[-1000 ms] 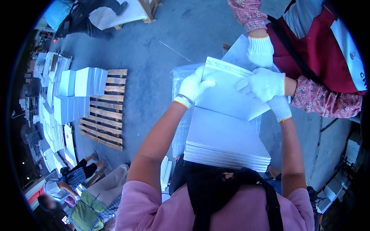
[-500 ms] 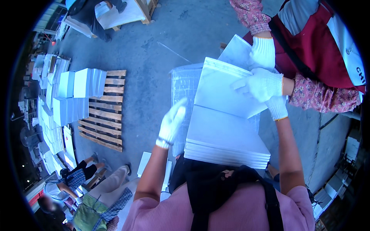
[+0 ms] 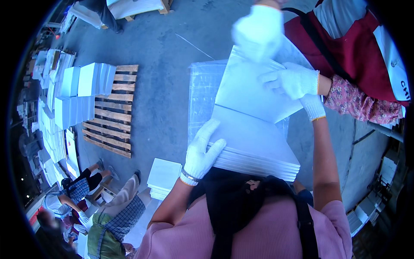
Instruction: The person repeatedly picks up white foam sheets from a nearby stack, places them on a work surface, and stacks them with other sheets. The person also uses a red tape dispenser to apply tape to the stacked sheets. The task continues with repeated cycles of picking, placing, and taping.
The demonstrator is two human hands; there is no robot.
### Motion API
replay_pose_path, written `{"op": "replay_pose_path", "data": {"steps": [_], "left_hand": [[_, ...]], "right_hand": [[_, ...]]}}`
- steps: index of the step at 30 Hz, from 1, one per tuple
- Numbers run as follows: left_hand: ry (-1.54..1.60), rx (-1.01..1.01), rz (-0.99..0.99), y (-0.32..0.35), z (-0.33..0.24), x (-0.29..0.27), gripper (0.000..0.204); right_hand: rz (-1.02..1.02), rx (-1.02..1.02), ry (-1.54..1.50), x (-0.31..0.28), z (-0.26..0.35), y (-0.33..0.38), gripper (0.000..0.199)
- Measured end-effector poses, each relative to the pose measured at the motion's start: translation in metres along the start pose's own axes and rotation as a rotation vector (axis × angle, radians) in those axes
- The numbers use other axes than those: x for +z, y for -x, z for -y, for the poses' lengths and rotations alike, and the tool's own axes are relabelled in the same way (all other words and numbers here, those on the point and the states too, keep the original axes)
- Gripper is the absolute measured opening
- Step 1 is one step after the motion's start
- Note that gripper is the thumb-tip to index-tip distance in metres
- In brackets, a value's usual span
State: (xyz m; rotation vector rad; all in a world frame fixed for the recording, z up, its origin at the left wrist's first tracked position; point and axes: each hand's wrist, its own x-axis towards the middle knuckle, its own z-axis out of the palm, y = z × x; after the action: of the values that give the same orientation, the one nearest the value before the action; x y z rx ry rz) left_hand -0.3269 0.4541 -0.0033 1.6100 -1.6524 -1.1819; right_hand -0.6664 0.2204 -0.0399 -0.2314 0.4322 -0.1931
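Observation:
In front of me lies a stack of large white boards [image 3: 254, 134], with a crease or seam across its upper face and several layered edges toward my body. My left hand [image 3: 202, 149], in a white knit glove, rests against the stack's near left corner, thumb apart from the fingers. On the right side, my gloved right hand [image 3: 311, 107] is at the edge of a raised white sheet [image 3: 258, 95]; its fingers are hidden. A co-worker's gloved hand [image 3: 293, 80] lies flat on that sheet, just beyond mine. The co-worker's other hand [image 3: 258, 33] is blurred over the far edge.
A plastic-wrapped block [image 3: 207, 82] stands under and left of the stack. Further left, white stacks [image 3: 88, 82] sit on a wooden pallet [image 3: 110, 112]. A smaller pile of white boards [image 3: 164, 175] is by my left elbow. Other people [image 3: 108, 224] are at the lower left.
My left hand has come in from the left onto the stack's near corner. The co-worker's farther hand has swung up and left over the far edge.

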Motion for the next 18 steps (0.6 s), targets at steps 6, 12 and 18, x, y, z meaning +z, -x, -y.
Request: {"op": "replay_pose_path", "data": {"steps": [6, 12, 18], "left_hand": [[0.305, -0.160, -0.081, 0.005, 0.010, 0.020, 0.053], [0.283, -0.163, -0.100, 0.010, 0.013, 0.018, 0.052], [0.241, -0.118, -0.102, 0.009, 0.013, 0.021, 0.050]], "right_hand": [[-0.921, -0.546, 1.253, -0.098, -0.064, 0.043, 0.043], [-1.324, -0.393, 2.289, -0.011, -0.068, 0.035, 0.043], [-1.464, -0.676, 2.121, -0.051, -0.071, 0.036, 0.045]]}}
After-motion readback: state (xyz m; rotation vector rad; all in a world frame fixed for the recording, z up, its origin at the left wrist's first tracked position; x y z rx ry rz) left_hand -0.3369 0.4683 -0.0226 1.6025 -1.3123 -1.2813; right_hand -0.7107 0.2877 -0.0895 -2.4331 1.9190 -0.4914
